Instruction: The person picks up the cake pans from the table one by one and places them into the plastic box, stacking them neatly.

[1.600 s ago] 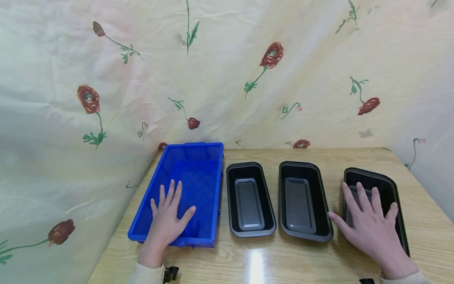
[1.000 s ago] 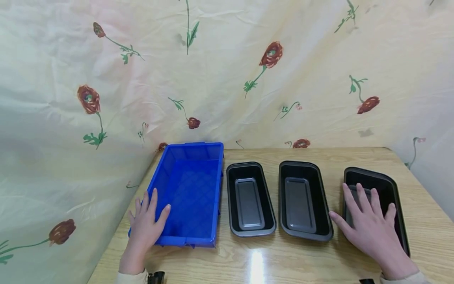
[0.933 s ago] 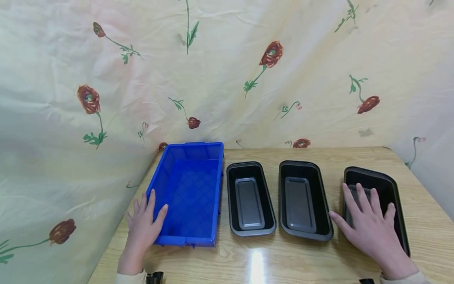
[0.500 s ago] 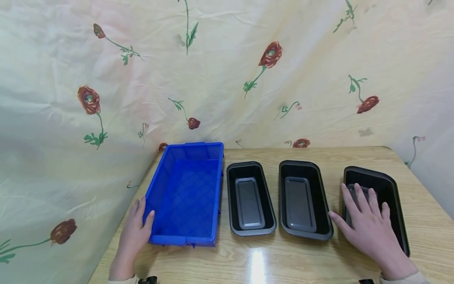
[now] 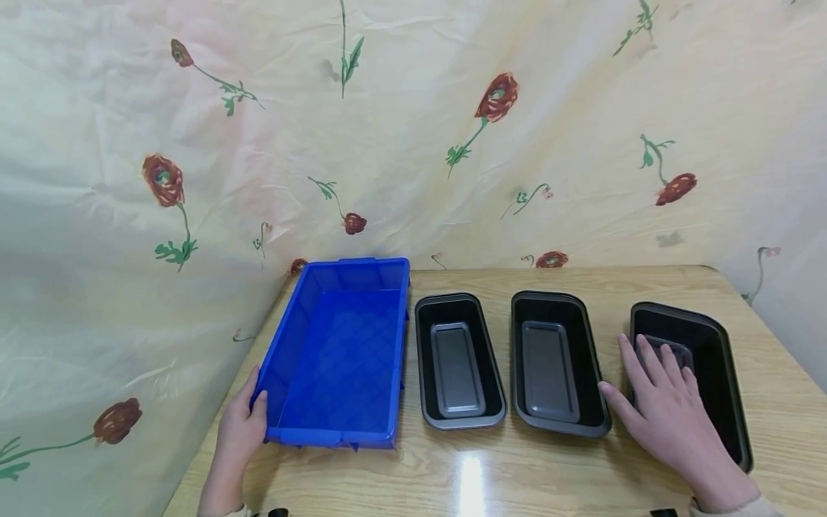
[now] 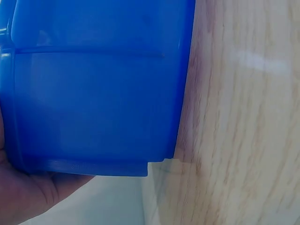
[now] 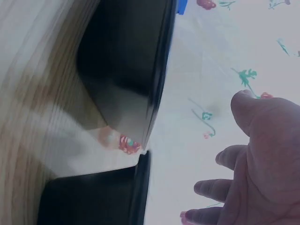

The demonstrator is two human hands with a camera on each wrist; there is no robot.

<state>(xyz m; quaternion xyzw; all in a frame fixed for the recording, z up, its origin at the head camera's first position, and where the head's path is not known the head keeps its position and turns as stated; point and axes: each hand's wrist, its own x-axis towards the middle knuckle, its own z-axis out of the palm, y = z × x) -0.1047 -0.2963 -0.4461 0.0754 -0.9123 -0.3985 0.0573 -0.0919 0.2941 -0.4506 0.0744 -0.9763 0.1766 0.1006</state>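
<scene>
A blue plastic tray (image 5: 345,352) lies on the left of the table with nothing in it. My left hand (image 5: 240,427) grips its left rim close to the near corner, thumb at the edge. In the left wrist view, the same hand (image 6: 28,194) is against the tray's lip (image 6: 89,168), most fingers hidden. Spread over the right-hand dark loaf pan (image 5: 717,388) is my right hand (image 5: 675,424), fingers straight and holding nothing. The right wrist view shows that hand (image 7: 269,154) above the level of the pan rims.
Two more dark loaf pans, one left (image 5: 457,370) and one in the middle (image 5: 550,370), stand between tray and right-hand pan, both without contents. All rest on a wood-grain table (image 5: 530,474). A flowered cloth (image 5: 413,129) hangs behind and along the left side.
My left hand has moved from over the tray, left and toward me, to its left rim and taken hold there. The right hand has stayed nearly in place, its fingers drawing slightly together.
</scene>
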